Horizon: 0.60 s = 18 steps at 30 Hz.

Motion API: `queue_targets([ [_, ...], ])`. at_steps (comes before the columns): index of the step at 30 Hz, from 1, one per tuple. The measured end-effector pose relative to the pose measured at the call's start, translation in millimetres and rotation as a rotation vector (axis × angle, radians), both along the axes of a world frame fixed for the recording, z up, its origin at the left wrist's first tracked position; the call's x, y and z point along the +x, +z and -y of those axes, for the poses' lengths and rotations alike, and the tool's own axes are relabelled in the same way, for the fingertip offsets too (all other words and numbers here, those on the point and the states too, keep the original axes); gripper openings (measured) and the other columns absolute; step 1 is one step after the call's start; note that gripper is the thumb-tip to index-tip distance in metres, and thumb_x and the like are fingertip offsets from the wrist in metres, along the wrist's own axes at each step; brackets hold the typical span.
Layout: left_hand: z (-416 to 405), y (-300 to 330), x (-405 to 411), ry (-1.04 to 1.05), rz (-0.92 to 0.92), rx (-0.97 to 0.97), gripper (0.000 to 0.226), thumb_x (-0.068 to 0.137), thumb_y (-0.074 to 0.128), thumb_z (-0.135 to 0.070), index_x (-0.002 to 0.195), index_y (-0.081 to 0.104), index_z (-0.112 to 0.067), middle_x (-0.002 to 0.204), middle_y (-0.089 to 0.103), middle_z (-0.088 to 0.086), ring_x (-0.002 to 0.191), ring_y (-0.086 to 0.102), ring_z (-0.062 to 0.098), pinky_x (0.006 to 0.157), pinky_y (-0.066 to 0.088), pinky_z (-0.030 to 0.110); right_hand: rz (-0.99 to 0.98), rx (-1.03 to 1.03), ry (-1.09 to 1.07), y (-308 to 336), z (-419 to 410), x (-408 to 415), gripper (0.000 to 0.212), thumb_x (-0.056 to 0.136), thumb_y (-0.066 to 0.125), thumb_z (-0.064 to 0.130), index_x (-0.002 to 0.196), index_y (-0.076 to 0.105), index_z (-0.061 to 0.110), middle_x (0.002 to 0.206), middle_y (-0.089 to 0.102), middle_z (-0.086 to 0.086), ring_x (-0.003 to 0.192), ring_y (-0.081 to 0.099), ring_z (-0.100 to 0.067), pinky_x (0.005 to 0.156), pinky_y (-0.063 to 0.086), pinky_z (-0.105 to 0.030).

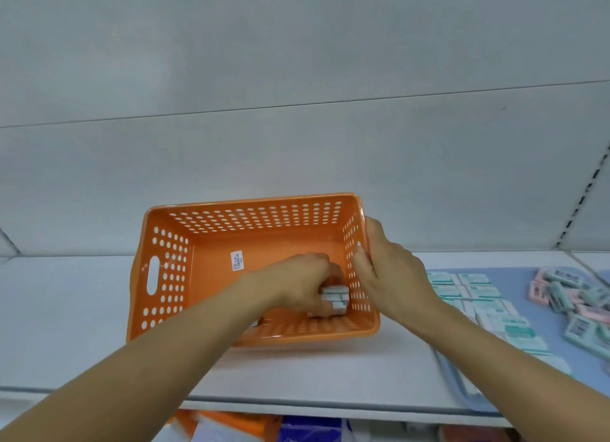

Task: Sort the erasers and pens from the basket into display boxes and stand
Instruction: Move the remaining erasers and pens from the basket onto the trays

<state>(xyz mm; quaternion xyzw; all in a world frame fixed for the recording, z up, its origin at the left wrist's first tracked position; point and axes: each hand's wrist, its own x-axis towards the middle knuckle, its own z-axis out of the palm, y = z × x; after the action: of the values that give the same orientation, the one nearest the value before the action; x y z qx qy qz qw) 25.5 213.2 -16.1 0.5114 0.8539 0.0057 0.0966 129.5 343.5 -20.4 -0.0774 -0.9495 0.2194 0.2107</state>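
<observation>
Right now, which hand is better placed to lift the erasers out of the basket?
The left hand: it already grips the erasers inside the basket, while the right hand holds its right wall.

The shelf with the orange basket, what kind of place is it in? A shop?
Probably a stationery shop or its stockroom. The white shelf has a slotted upright like store racking, the orange basket carries a price sticker, and many packaged erasers with barcodes lie sorted alongside.
</observation>
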Motion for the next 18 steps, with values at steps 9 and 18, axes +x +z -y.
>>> queue_targets([
  [9,1,-5,2,0.067,0.017,0.036,0.024,0.08,0.074,-0.038,0.091,0.063,-0.02,0.091,0.057,-0.003,0.079,0.053,0.014,0.063,0.041,0.026,-0.008,-0.02,0.002,-1,-1,-2,0.032,0.101,0.031,0.031,0.132,0.026,0.023,0.086,0.064,0.0,0.073,0.062,-0.02,0.072,0.052,-0.042],
  [18,39,31,-1,0.515,0.53,0.619,0.018,0.082,0.076,-0.017,0.099,0.072,-0.016,0.091,0.073,-0.003,0.082,0.07,0.011,0.071,0.057,0.025,0.037,-0.083,-0.004,3,-7,-12,0.028,0.1,0.033,0.034,0.126,0.037,0.023,0.099,0.066,-0.004,0.086,0.063,-0.027,0.078,0.051,-0.041],
])
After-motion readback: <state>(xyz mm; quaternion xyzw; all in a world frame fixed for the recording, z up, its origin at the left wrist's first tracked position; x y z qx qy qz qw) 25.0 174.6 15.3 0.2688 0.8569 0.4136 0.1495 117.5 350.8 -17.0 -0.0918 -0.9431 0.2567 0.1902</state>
